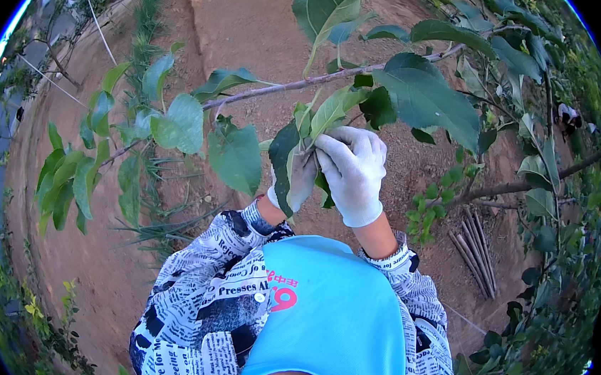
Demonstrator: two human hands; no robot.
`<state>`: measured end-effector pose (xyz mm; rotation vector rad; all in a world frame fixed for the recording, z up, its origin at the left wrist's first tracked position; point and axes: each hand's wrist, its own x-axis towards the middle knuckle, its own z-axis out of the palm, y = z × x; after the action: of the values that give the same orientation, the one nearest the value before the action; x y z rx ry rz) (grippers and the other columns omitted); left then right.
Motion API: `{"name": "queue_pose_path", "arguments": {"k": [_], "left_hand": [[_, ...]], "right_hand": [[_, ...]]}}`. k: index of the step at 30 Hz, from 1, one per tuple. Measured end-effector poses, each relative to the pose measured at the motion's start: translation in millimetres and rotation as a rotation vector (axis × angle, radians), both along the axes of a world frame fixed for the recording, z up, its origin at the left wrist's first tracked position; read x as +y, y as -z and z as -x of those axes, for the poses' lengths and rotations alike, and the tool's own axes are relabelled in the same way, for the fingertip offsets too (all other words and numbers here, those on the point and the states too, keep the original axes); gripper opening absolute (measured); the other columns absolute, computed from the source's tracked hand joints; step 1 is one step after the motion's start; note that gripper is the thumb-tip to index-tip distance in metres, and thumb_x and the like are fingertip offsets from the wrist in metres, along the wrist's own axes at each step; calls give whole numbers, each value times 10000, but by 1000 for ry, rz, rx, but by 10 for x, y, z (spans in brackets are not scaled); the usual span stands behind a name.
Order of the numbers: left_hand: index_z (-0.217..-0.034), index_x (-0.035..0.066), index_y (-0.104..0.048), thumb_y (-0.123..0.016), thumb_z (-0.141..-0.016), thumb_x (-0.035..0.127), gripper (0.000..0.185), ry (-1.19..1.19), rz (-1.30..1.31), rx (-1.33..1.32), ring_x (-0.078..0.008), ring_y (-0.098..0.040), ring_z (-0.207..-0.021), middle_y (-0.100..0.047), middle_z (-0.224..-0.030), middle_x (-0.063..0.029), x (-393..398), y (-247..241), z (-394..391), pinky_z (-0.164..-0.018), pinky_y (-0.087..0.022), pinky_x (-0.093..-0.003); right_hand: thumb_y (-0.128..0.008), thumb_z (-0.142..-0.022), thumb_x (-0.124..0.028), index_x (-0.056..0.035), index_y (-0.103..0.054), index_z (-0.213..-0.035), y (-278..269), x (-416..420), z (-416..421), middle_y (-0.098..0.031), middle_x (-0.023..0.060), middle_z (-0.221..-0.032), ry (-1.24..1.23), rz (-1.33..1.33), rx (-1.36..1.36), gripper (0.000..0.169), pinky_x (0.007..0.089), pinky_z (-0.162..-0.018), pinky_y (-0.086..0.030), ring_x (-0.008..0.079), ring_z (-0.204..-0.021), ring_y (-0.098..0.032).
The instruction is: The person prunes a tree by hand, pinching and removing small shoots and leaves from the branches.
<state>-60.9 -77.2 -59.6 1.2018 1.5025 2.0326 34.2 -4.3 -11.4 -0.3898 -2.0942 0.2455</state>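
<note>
A thin branch (288, 86) with broad green leaves slants across the view in front of my chest. My right hand (353, 162), in a white knit glove, pinches a small leafy shoot (334, 110) just below this branch. Close against it on the left, my gloved left hand (303, 182) has its fingertips at the same shoot. A dark, narrow-looking leaf (282, 159) covers part of the left hand, so its grip shows only in part. Whatever lies between the fingertips is too small to make out.
Leaf clusters (74, 173) hang at the left end of the branch. A thicker bough (526, 186) reaches in from the right. Several thin poles (474, 251) lie on the bare soil (239, 27). Another person (569, 117) is far off among foliage at the right.
</note>
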Motion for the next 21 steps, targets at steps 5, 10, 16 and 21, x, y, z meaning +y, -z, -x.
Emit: {"name": "queue_pose_path", "arguments": {"k": [5,10,16,21], "left_hand": [[-1253,0,-496,-451,-936,3,319,31,114,203,-204,-575,-1040,-592,-1139,-120,-41,-127,32,-907,-459,-313],[-1162,9,-576,-514,-904,37,267,-106,247,404,-206,-594,-989,-615,-1067,-108,-43,-140,76,-844,-464,-324],[-1140,19,-612,-542,-900,76,256,-36,155,67,-269,-620,-957,-627,-1054,-152,-17,-216,17,-810,-475,-318],[-1142,18,-601,-519,-921,108,253,-2,307,437,-281,-632,-870,-632,-982,-164,-69,-205,129,-745,-491,-340]], "right_hand": [[-688,-675,-90,-169,-614,-890,39,24,-2,-578,1,-938,-10,-21,-35,241,392,-840,-414,246,-928,-559],[-675,-684,-80,-159,-592,-920,103,58,-35,-573,14,-959,-42,40,-46,262,404,-857,-413,254,-952,-556],[-653,-694,-107,-172,-609,-969,35,43,-29,-570,40,-1081,108,41,-79,286,416,-833,-436,265,-992,-547],[-633,-697,-172,-189,-621,-971,99,153,0,-566,37,-1133,196,-110,-172,275,412,-820,-444,259,-1007,-544]]}}
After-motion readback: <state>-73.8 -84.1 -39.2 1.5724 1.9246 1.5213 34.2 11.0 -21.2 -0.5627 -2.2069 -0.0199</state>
